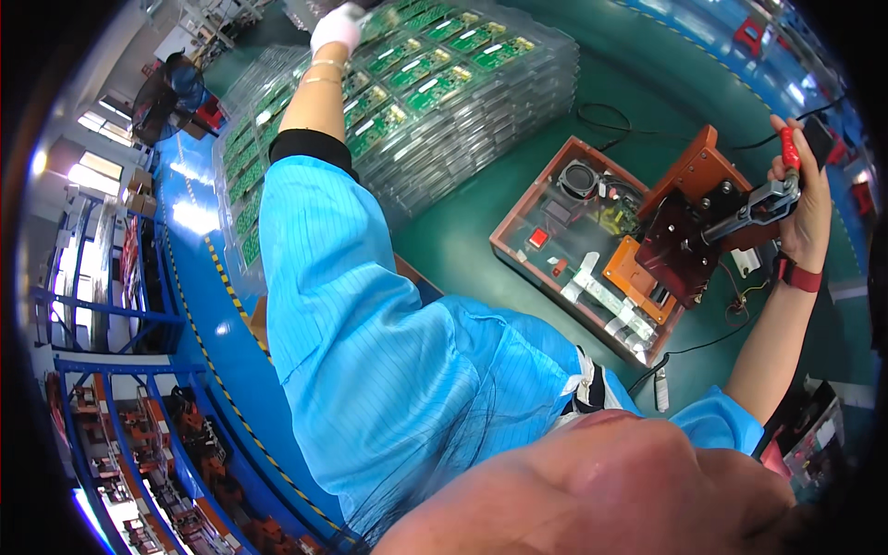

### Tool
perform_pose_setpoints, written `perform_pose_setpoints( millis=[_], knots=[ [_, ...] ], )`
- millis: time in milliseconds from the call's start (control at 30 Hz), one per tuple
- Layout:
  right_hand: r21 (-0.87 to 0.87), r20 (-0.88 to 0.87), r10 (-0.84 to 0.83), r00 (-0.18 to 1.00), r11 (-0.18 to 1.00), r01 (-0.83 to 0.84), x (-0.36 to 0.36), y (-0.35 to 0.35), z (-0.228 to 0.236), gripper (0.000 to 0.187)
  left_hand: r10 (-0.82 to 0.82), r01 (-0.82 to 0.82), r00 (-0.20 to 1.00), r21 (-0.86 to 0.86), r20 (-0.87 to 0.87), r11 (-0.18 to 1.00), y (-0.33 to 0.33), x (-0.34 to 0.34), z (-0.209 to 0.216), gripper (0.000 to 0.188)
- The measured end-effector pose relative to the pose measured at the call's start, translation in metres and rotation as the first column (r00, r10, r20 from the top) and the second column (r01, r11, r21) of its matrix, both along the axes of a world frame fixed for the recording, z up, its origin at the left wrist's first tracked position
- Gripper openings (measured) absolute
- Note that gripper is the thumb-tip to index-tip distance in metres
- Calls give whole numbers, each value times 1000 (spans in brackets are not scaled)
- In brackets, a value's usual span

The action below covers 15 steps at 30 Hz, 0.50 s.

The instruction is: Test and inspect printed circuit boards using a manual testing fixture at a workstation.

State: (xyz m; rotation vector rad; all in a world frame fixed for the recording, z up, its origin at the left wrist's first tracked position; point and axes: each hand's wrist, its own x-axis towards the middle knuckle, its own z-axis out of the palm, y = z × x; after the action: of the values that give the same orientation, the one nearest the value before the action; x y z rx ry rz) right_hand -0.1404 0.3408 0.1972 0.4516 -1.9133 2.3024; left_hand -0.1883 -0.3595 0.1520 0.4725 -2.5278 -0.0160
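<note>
My left hand [335,32], in a white glove, reaches to the top edge over the stacked clear plastic trays [472,120]. Its fingertips are too hidden to show whether it holds anything. Green circuit boards [435,88] sit in rows in the top tray. My right hand [807,203] is bare and closes round the red handle [790,150] of a metal toggle clamp [754,211]. The clamp is fixed to a brown test fixture [680,236], which stands on a clear-topped box [527,231] with a red button, a fan and wiring inside.
The trays and the test box rest on a green table mat [444,254]. Black cables [638,134] run behind and beside the box. To the left are a blue floor with yellow-black striped tape [231,287], a black fan [155,102] and blue racks [120,365] of orange-brown fixtures.
</note>
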Motion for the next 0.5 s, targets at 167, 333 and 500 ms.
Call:
perform_pose_setpoints(
  millis=[167,333,500],
  knots=[
    [4,4,-21,1000,1000,21,5,-4,2,49,112,-142,978,164,178,976,-18,-14,-35,27],
    [-3,-18,-19,1000,1000,19,7,-4,2,45,89,-117,973,122,211,986,3,-37,-23,30],
    [-4,-17,-35,999,999,35,8,-6,1,41,-66,31,956,125,286,992,51,-86,-19,33]
  ],
)
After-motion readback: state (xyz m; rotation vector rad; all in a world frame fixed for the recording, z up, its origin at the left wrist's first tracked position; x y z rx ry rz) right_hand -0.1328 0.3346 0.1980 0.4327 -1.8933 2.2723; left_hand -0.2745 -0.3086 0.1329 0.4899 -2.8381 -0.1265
